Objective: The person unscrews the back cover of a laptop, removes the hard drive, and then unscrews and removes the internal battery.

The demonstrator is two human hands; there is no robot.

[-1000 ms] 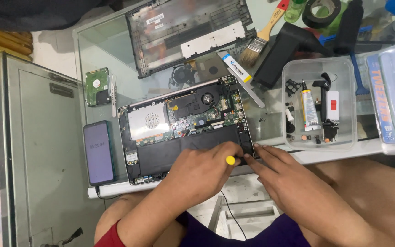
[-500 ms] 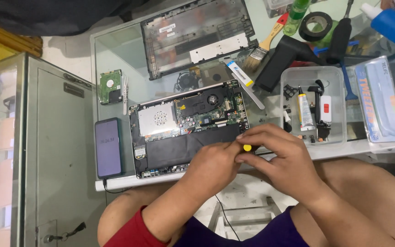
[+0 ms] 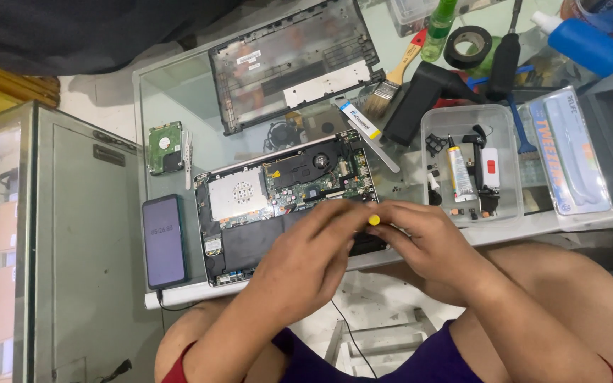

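Opened laptop point(image 3: 289, 202) lies at the tabletop point(image 3: 179, 99) near edge, long axis along it; both hands meet over its near right corner; right hand point(image 3: 420, 241) pinches a yellow-capped screwdriver point(image 3: 374, 220); left hand point(image 3: 313, 248) curled alongside, touching it.

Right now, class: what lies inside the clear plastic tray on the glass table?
The clear plastic tray holds a white glue tube, a black tool with a white and red part and small dark parts. Anything beneath them is hidden.
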